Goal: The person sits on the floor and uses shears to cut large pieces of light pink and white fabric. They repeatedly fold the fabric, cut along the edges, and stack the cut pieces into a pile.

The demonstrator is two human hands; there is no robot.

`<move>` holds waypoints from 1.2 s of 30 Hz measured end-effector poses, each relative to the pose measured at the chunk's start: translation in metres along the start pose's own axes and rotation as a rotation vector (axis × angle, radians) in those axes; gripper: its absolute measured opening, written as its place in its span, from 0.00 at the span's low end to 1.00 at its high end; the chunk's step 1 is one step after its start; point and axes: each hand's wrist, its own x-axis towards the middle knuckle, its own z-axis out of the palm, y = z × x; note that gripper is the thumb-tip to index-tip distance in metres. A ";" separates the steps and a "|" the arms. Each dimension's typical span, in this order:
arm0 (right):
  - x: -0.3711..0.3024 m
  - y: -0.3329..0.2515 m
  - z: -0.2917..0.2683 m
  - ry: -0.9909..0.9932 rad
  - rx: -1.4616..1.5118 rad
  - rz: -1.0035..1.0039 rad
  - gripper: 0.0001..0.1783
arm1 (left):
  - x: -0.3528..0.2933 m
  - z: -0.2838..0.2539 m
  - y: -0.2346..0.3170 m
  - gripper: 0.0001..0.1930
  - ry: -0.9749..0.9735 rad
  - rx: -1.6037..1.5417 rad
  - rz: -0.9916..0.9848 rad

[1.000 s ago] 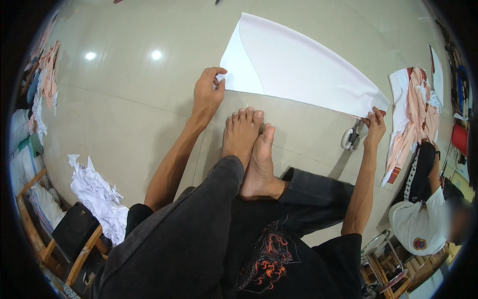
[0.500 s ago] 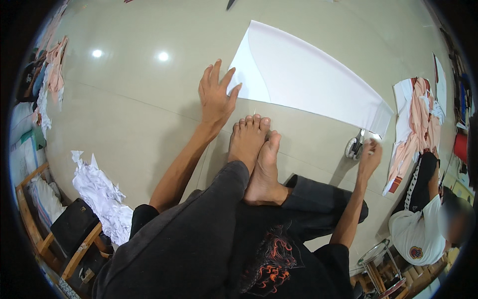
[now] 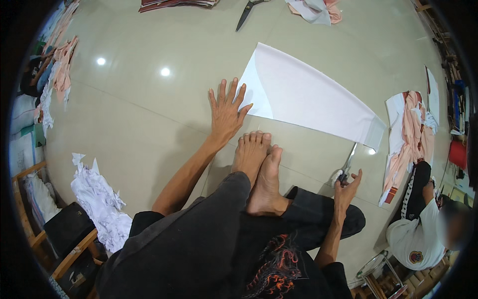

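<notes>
A long curved panel of pale white-lilac fabric (image 3: pixel 306 92) lies on the floor ahead of me, over a whiter piece (image 3: pixel 253 94) that shows at its left end. My left hand (image 3: pixel 228 114) rests flat with fingers spread, its fingertips and thumb at the left edge of the white piece. Scissors (image 3: pixel 348 162) lie near the panel's right end, blades pointing toward its lower edge and handles toward me. Beside those handles is my right hand (image 3: pixel 347 192), fingers apart; its thumb side overlaps the handles, and I cannot tell whether they touch.
Peach-and-white garment pieces (image 3: pixel 408 134) lie to the right, near a seated person (image 3: pixel 418 234). White scraps (image 3: pixel 97 199) are heaped at the left. Another pair of scissors (image 3: pixel 244 17) and stacked dark red pieces (image 3: pixel 177 5) lie at the far side. My bare feet (image 3: pixel 256 159) are close to the panel.
The view has shifted, bringing more far floor into sight. My right hand has moved from the panel's right corner toward me and leftward. The scissors have shifted nearer me, showing more blade.
</notes>
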 end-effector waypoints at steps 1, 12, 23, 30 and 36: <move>-0.001 -0.005 -0.001 -0.046 0.109 0.059 0.49 | -0.002 0.001 -0.003 0.33 0.008 0.014 0.016; 0.067 -0.064 0.037 0.216 0.315 -0.473 0.44 | 0.031 0.003 0.002 0.34 -0.012 -0.040 0.067; 0.167 -0.013 0.034 0.346 -0.024 -0.449 0.36 | 0.049 0.028 0.047 0.34 -0.089 0.001 0.220; 0.167 0.028 -0.005 0.375 0.009 -0.343 0.34 | 0.059 0.051 0.087 0.34 -0.099 0.000 0.272; 0.027 -0.016 0.018 -0.263 0.694 0.083 0.35 | 0.051 0.036 0.074 0.37 -0.157 -0.008 0.241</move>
